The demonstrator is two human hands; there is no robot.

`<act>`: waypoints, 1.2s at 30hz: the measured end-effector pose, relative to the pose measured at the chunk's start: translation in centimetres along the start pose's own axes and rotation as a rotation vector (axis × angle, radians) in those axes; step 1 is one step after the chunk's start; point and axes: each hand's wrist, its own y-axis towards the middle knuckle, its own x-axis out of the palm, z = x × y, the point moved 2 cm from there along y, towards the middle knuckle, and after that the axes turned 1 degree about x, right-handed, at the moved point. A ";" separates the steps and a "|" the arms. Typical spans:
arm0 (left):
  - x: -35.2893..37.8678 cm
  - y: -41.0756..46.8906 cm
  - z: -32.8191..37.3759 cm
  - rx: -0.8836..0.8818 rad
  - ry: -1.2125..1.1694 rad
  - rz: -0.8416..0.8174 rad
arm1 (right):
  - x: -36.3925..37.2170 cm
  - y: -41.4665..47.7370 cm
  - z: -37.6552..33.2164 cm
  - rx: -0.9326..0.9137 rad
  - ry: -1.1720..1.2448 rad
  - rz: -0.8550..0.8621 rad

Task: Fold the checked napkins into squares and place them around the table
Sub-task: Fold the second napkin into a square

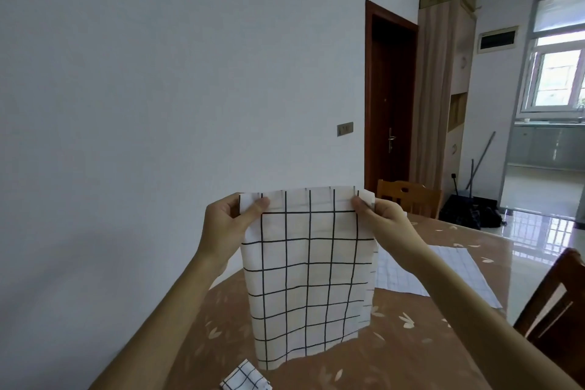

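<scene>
A white napkin with a black check (305,275) hangs upright in the air above the table, doubled over with a second layer showing at its right edge. My left hand (229,220) pinches its top left corner. My right hand (381,215) pinches its top right corner. Its lower edge hangs just over the tabletop. A small folded checked napkin (246,379) lies on the table at the bottom of the view. Another checked napkin (443,275) lies spread flat on the table behind and to the right of the held one.
The brown table (395,355) has a glossy leaf-patterned cover. A wooden chair (408,198) stands at its far side and another chair (557,304) at the right. A bare wall is on the left, a dark door behind.
</scene>
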 end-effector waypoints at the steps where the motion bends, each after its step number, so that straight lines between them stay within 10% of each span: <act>1: 0.0 0.0 0.0 0.005 -0.005 0.007 | -0.1 0.0 0.1 0.001 -0.013 0.007; 21: 1.0 -0.6 0.5 0.376 0.515 0.206 | 1.9 -0.4 -1.3 -0.490 -0.532 0.306; 36: -0.4 0.0 1.6 -0.008 -0.104 -0.139 | 0.7 -0.8 -3.0 -0.427 -0.065 0.102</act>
